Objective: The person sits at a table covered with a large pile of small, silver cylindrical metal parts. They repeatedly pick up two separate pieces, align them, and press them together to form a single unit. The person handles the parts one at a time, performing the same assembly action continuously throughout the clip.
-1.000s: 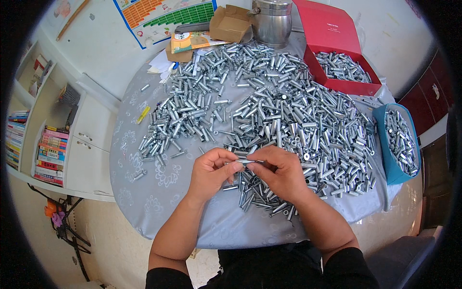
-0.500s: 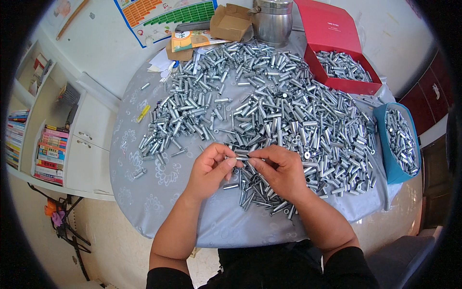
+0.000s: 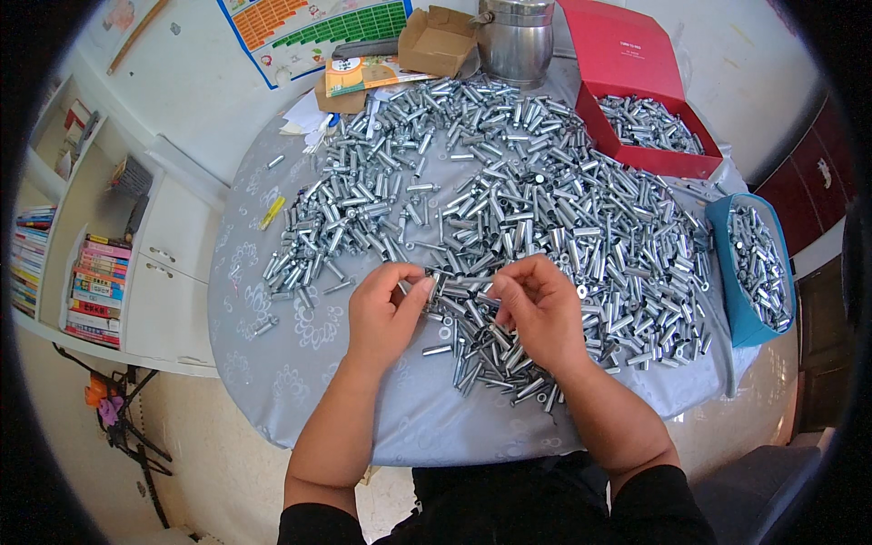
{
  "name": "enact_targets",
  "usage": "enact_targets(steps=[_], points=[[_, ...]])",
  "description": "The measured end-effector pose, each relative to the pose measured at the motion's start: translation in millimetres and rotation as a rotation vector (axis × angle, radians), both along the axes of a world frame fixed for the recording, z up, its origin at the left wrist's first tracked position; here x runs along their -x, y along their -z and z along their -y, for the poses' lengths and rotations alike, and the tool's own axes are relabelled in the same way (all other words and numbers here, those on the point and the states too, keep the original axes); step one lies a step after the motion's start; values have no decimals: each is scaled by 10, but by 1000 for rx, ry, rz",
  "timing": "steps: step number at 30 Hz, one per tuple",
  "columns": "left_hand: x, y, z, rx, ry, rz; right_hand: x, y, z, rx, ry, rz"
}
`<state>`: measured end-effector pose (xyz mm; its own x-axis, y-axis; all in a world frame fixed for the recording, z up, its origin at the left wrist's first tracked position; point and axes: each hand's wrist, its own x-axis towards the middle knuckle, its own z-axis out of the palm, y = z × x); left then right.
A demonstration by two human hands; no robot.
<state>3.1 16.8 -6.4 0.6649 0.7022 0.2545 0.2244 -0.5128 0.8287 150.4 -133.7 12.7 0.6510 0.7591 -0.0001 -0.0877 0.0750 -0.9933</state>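
Note:
My left hand point(image 3: 385, 316) pinches a small silver metal bolt piece point(image 3: 436, 287) between thumb and forefinger, in front of the near edge of a large pile. A short gap to the right, my right hand point(image 3: 547, 316) has its thumb and forefinger pressed together; whatever is in them cannot be told from the shiny parts behind. Below and around both hands spreads the pile of silver metal sleeves and bolts point(image 3: 627, 263). A second heap of bolts with sleeves point(image 3: 350, 204) lies to the left, beyond my left hand.
An open red box point(image 3: 654, 162) filled with bolts stands at the back right; a teal bin point(image 3: 738, 309) of bolts is at the right edge. A steel pot point(image 3: 515, 45), a cardboard box point(image 3: 438, 44) and a yellow marker point(image 3: 272, 213) are on the grey tablecloth point(image 3: 272, 391).
My hands were together over a small metal piece; now they have moved apart. The left keeps a piece in its fingertips, and the right has drawn slightly right.

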Motion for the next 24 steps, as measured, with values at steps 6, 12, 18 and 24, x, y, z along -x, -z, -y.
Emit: enact_targets(steps=[6,12,18,24], points=[[-67,76,-41,-373,37,-81,-85,-14,-4,-244,353,-9],[-60,67,-43,-244,48,-93,-117,-53,-21,-363,387,30],[-25,42,-37,-405,109,-149,-53,5,-4,-195,214,-16],[-9,65,23,425,181,241,11,15,-3,-82,64,12]])
